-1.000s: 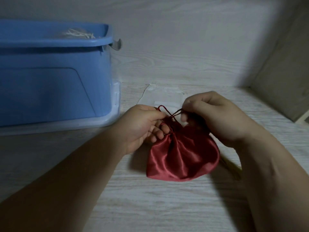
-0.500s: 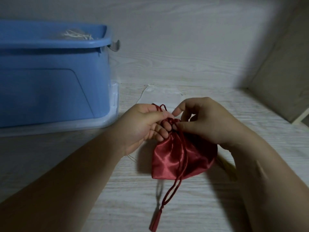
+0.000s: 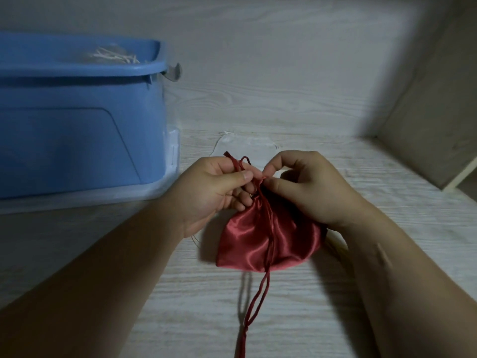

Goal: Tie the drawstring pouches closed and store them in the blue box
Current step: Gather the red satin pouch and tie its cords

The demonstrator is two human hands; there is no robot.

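Between both hands, shiny red pouch (image 3: 268,241)

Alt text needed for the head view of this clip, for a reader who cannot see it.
The left hand and right hand pinch the drawstring at the gathered neck of a red satin pouch over a pale table; one cord end trails toward the camera. A blue box stands at the left.

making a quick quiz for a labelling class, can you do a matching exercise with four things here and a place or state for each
1 red pouch
2 blue box
3 white pouch
4 left hand

a far left
b pinches a loop of the red cord
c sheer, flat on the table
d shiny, neck gathered

Pairs: 1-d, 2-a, 3-c, 4-b
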